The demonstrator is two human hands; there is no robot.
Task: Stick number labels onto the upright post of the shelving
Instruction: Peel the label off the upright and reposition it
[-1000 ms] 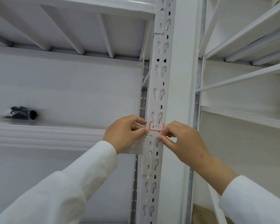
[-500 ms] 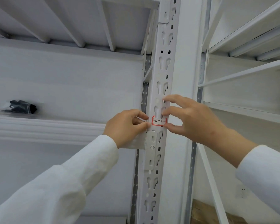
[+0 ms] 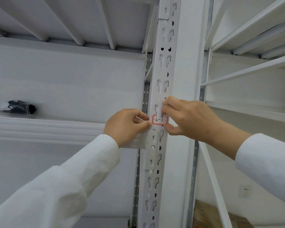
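A white number label [image 3: 160, 120] with a red border and black handwriting lies flat on the front face of the white slotted upright post [image 3: 164, 66]. My left hand [image 3: 127, 125] pinches thumb and forefinger together at the label's left edge. My right hand [image 3: 187, 119] rests on the post from the right. Its fingers are spread, the fingertips press the post just above the label and the thumb sits just below the label's right corner. Both arms are in white sleeves.
A white shelf beam [image 3: 48, 129] runs left from the post, with a dark bundled object [image 3: 20, 107] on the shelf behind it. More white shelves [image 3: 253, 111] stand to the right. A brown cardboard box [image 3: 209, 216] sits low on the right.
My right hand left its pinch on the label's right edge, rose, and now presses the post above and below the label. My left hand stays at the left edge.
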